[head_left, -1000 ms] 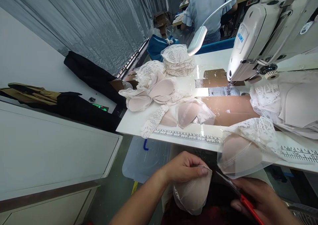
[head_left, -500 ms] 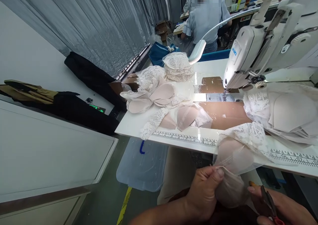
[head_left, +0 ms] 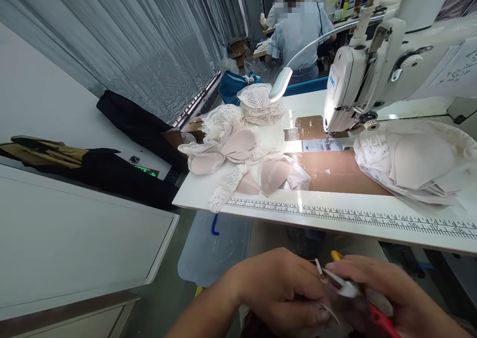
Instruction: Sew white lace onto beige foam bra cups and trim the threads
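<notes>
Low in the view, below the table edge, my left hand (head_left: 283,291) is closed on the beige sheer fabric of a bra piece (head_left: 337,310), most of which is hidden by the hands. Loose thread ends stick out from it. My right hand (head_left: 391,288) grips scissors with red on the handle (head_left: 382,320); the blades (head_left: 345,286) are at the fabric beside my left fingers. A small yellow-orange tip (head_left: 336,255) shows above my right fingers. Whether the blades are apart is too blurred to tell.
On the white table with a printed ruler (head_left: 335,213) stands a sewing machine (head_left: 346,89). Stacked cups (head_left: 421,159) lie right of it, lace-edged cups (head_left: 240,146) and a lace stack (head_left: 261,104) left. A lamp (head_left: 280,84) overhangs. Below is a plastic bin (head_left: 212,248); a person (head_left: 294,40) sits behind.
The bra piece has left the table edge and come down toward me, its lace out of sight. Both hands have drawn together, and the scissors have swung up to the fabric.
</notes>
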### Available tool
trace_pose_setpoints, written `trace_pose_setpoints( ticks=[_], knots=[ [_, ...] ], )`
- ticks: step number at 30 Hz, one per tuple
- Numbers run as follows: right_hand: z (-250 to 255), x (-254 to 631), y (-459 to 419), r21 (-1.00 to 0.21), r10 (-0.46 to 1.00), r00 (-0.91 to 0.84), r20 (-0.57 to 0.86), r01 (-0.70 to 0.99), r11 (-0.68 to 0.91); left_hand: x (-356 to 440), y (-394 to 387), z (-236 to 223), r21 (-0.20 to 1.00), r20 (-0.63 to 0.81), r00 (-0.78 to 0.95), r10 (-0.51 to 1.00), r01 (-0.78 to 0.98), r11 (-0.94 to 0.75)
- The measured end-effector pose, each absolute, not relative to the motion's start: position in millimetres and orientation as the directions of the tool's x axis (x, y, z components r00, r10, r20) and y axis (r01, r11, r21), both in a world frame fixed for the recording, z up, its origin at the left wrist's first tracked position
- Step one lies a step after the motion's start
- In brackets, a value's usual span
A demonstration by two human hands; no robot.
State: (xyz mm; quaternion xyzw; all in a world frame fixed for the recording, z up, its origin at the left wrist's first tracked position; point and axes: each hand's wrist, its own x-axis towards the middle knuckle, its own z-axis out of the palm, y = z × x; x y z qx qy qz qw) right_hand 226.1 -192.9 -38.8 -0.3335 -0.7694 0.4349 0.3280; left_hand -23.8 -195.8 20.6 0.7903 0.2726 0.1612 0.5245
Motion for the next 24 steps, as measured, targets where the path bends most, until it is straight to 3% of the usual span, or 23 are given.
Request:
trace_pose_setpoints(
  ticks=[3,7,10,13,15,20,24],
  knots=[
    [-36,205,-187,-0.945,0.729,-0.675,0.116,0.151,0.29,-20,-197,11,0.954,-0.014,0.695,0.719,0.224,-0.198],
    [-58,205,-190,-0.925,0.889,-0.417,0.188,0.23,0.303,-16,-210,-1,0.992,-0.116,0.454,0.883,0.101,0.078],
    [-67,201,-194,-0.93,0.926,-0.338,0.168,0.256,0.262,-7,-222,-8,0.988,-0.074,0.365,0.928,0.153,0.018],
    [-69,190,-199,-0.957,0.926,-0.364,0.097,0.222,0.187,3,-227,-19,0.963,0.056,0.327,0.943,0.233,-0.138],
    [-71,184,-202,-0.973,0.927,-0.371,0.05,0.192,0.129,6,-226,-28,0.965,0.087,0.308,0.947,0.209,-0.156],
    [-84,199,-204,-0.978,0.918,-0.388,-0.083,0.21,0.0,0,-223,-48,0.992,0.008,0.262,0.965,0.118,-0.041],
    [-90,227,-198,-0.962,0.832,-0.54,-0.123,0.272,0.034,-9,-221,-55,0.991,-0.108,0.272,0.956,0.102,0.083]
  ],
)
